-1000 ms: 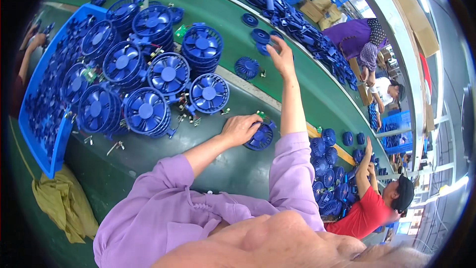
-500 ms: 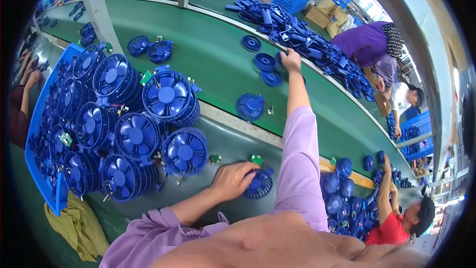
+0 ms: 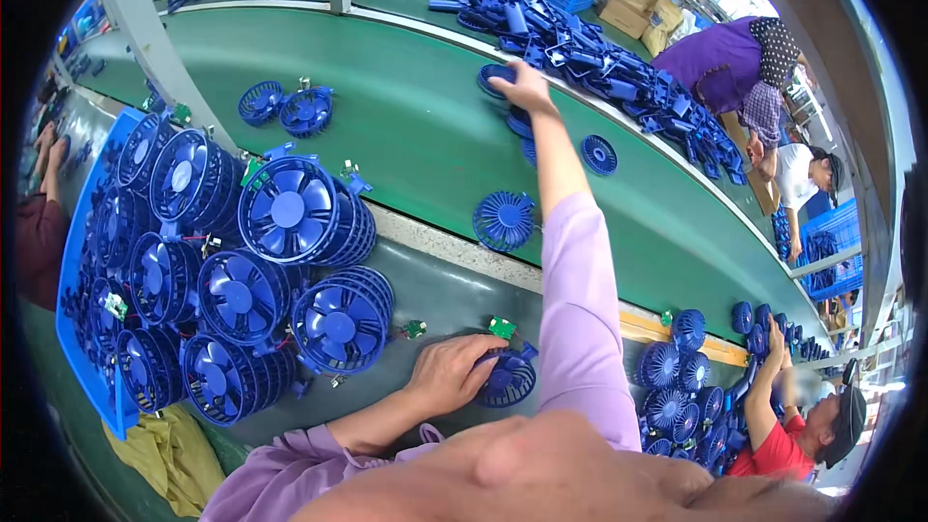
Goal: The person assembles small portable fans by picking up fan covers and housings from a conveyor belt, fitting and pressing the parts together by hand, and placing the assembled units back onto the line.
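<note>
My right hand (image 3: 527, 89) is stretched far over the green belt, its fingers closed on the rim of a round blue fan cover (image 3: 495, 80). More round covers lie partly hidden under that wrist, and a ribbed cover (image 3: 599, 155) sits to the right of the forearm. Close to me, my left hand (image 3: 449, 374) rests on the grey-green worktop with bent fingers gripping the edge of a small blue fan (image 3: 509, 382). A green circuit board (image 3: 501, 327) is at its fingertips. On the belt's near side lies another blue fan (image 3: 505, 220).
Stacked blue fans (image 3: 288, 211) crowd the worktop on the left, beside a blue tray (image 3: 70, 275) of small parts. A heap of blue plastic parts (image 3: 580, 53) runs along the belt's far edge. At right, a person in red (image 3: 778, 449) works near more fans (image 3: 667, 401).
My right hand has moved left along the belt's far side, from one group of covers to the leftmost cover. The left hand stays at the small fan. The view has shifted slightly.
</note>
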The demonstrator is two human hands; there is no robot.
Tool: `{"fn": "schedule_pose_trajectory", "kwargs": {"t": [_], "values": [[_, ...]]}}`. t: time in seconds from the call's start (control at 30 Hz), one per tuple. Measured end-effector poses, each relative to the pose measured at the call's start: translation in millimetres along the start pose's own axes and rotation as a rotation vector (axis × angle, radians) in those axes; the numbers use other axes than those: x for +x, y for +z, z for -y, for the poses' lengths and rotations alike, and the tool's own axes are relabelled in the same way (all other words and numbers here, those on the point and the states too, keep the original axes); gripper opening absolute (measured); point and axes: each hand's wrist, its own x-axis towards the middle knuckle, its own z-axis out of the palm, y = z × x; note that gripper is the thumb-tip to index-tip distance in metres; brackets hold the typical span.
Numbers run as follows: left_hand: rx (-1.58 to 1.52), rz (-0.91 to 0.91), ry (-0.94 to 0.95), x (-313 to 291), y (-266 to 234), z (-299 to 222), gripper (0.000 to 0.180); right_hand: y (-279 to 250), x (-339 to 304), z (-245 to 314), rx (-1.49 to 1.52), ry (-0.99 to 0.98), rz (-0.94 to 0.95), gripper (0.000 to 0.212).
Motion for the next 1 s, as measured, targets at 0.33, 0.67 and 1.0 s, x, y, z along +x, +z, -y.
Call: {"fn": "schedule_pose_trajectory", "kwargs": {"t": [0.33, 0.67, 1.0], "values": [[0.008, -0.009, -0.004, -8, -6, 6, 0.021, -21, -35, 3, -0.135, 0.043, -0.100, 0.069], [-0.108, -0.087, 0.009, -4, -3, 8, 0.024, -49, -115, -30, -0.069, 0.011, -0.141, 0.079], [-0.318, -0.179, -0.067, 18, 18, -17, 0.025, -63, -174, -78, -0.080, -0.010, -0.235, 0.087]]}}
